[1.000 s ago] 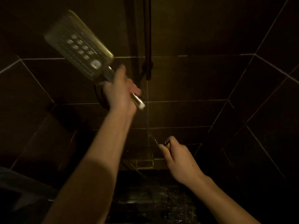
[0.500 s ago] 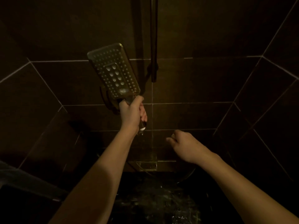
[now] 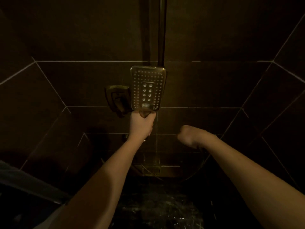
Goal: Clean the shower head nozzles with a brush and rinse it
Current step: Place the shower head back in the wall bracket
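Observation:
The rectangular shower head (image 3: 148,88) stands upright in front of the dark tiled wall, its nozzle face turned toward me. My left hand (image 3: 141,125) grips its handle just below the head. My right hand (image 3: 189,136) hovers lower and to the right, away from the shower head, with its fingers curled under. The dim light and the back of the hand hide whether it holds a brush or anything else.
A vertical riser rail (image 3: 161,30) runs up the wall behind the head. A metal wall fitting (image 3: 117,99) sits just left of the head. A square floor drain (image 3: 151,170) lies below, on a wet dark floor (image 3: 158,210). Tiled walls close in on both sides.
My left hand swung the shower head from the upper left down to the centre, in front of the rail. My right hand rose and drew back from the wall, curled into a fist.

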Action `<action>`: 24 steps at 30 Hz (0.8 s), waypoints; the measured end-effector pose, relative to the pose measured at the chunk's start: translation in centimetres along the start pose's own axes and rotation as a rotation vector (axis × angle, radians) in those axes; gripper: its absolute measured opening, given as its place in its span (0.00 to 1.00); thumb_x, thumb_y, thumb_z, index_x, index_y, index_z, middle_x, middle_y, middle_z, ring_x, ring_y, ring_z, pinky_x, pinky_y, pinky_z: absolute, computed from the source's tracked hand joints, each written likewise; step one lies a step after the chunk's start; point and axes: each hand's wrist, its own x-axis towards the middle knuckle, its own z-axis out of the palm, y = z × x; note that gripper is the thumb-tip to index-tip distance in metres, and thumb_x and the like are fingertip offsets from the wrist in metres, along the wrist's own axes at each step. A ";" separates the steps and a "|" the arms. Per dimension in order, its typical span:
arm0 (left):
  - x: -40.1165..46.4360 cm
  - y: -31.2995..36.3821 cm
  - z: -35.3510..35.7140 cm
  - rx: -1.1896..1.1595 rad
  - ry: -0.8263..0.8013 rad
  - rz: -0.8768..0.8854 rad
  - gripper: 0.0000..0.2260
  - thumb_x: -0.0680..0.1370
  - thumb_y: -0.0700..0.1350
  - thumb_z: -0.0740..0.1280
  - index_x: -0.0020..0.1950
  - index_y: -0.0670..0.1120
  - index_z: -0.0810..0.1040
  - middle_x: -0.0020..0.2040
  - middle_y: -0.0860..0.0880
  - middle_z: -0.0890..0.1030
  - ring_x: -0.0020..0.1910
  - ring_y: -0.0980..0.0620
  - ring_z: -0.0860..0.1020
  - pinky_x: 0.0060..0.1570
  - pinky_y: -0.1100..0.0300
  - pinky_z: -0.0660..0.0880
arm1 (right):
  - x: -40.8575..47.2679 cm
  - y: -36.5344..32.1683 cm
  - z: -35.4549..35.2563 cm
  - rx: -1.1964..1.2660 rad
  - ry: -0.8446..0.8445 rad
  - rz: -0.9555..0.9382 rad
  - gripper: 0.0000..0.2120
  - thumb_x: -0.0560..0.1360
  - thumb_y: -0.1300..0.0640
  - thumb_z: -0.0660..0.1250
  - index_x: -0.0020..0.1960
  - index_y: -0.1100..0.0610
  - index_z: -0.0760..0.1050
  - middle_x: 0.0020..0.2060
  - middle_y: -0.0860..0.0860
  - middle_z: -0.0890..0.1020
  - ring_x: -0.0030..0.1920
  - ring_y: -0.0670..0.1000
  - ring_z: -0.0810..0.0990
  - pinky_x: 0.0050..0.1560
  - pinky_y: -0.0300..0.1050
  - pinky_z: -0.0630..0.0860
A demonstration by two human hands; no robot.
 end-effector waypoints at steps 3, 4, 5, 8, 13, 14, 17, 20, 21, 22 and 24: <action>0.3 -0.2 0.1 0.012 0.018 -0.027 0.15 0.80 0.41 0.67 0.33 0.47 0.71 0.23 0.53 0.71 0.21 0.53 0.71 0.22 0.58 0.68 | 0.9 0.1 -0.6 0.150 0.110 -0.001 0.10 0.82 0.55 0.58 0.59 0.58 0.73 0.43 0.52 0.78 0.36 0.47 0.75 0.32 0.38 0.71; 0.4 -0.2 0.1 0.013 0.025 -0.034 0.15 0.80 0.41 0.67 0.33 0.47 0.72 0.23 0.52 0.71 0.21 0.52 0.71 0.23 0.57 0.69 | 1.2 0.3 -0.9 0.200 0.147 0.002 0.09 0.82 0.54 0.60 0.58 0.57 0.72 0.42 0.52 0.77 0.35 0.47 0.75 0.30 0.39 0.70; 0.5 -0.3 0.1 0.024 0.017 -0.037 0.15 0.80 0.41 0.67 0.33 0.47 0.72 0.23 0.52 0.71 0.21 0.52 0.71 0.23 0.57 0.69 | 1.5 0.5 -1.1 0.220 0.152 -0.004 0.09 0.82 0.52 0.61 0.57 0.57 0.72 0.41 0.52 0.77 0.34 0.47 0.75 0.29 0.39 0.69; 0.3 -0.6 0.3 0.081 -0.032 -0.019 0.15 0.80 0.41 0.67 0.33 0.47 0.72 0.23 0.52 0.72 0.21 0.52 0.71 0.24 0.57 0.69 | 2.1 1.3 -1.3 0.257 0.134 -0.053 0.11 0.80 0.49 0.63 0.56 0.56 0.73 0.36 0.51 0.78 0.30 0.47 0.74 0.27 0.40 0.69; 0.1 -1.2 0.7 0.143 -0.013 0.041 0.13 0.78 0.42 0.70 0.35 0.50 0.75 0.27 0.54 0.75 0.26 0.56 0.75 0.27 0.60 0.72 | 2.5 2.1 -1.6 0.105 0.126 -0.068 0.09 0.80 0.47 0.63 0.53 0.53 0.74 0.45 0.51 0.79 0.39 0.48 0.78 0.34 0.42 0.71; 0.1 -1.2 0.8 0.119 0.010 0.043 0.11 0.78 0.42 0.71 0.37 0.50 0.76 0.29 0.54 0.76 0.27 0.57 0.76 0.27 0.62 0.73 | 2.6 2.2 -1.7 0.132 0.147 -0.076 0.09 0.80 0.47 0.63 0.53 0.52 0.74 0.46 0.51 0.79 0.40 0.48 0.78 0.35 0.42 0.71; 0.0 -1.3 1.1 0.095 0.004 0.023 0.08 0.78 0.41 0.72 0.42 0.51 0.77 0.34 0.53 0.79 0.30 0.60 0.77 0.28 0.65 0.74 | 2.6 2.2 -1.8 0.058 0.126 -0.078 0.05 0.81 0.50 0.61 0.53 0.51 0.73 0.47 0.49 0.77 0.43 0.46 0.76 0.36 0.40 0.70; 0.1 -1.0 1.3 0.143 -0.067 0.034 0.08 0.78 0.39 0.71 0.42 0.50 0.77 0.35 0.52 0.78 0.28 0.64 0.76 0.28 0.69 0.72 | 3.0 2.1 -1.8 -0.041 0.099 -0.108 0.06 0.82 0.52 0.60 0.52 0.51 0.74 0.48 0.48 0.77 0.45 0.46 0.77 0.39 0.40 0.70; 0.4 -0.7 1.3 0.138 -0.055 0.036 0.08 0.78 0.38 0.71 0.42 0.49 0.77 0.35 0.52 0.78 0.27 0.64 0.75 0.27 0.69 0.72 | 3.1 1.9 -2.1 -0.036 0.124 -0.116 0.06 0.82 0.51 0.60 0.51 0.50 0.74 0.48 0.49 0.77 0.45 0.47 0.77 0.39 0.41 0.71; 0.9 -0.2 1.3 0.132 -0.038 0.037 0.08 0.78 0.39 0.71 0.41 0.49 0.77 0.34 0.52 0.77 0.27 0.64 0.75 0.27 0.69 0.72 | 3.3 1.8 -2.5 -0.025 0.142 -0.117 0.05 0.81 0.51 0.60 0.51 0.50 0.74 0.48 0.49 0.78 0.45 0.47 0.78 0.39 0.41 0.71; 2.1 1.5 1.2 0.122 -0.019 0.048 0.09 0.78 0.42 0.70 0.39 0.49 0.77 0.31 0.52 0.76 0.26 0.60 0.75 0.26 0.63 0.72 | 3.3 1.4 -3.6 0.052 0.180 -0.126 0.04 0.81 0.50 0.61 0.50 0.49 0.73 0.48 0.49 0.78 0.42 0.46 0.78 0.37 0.40 0.72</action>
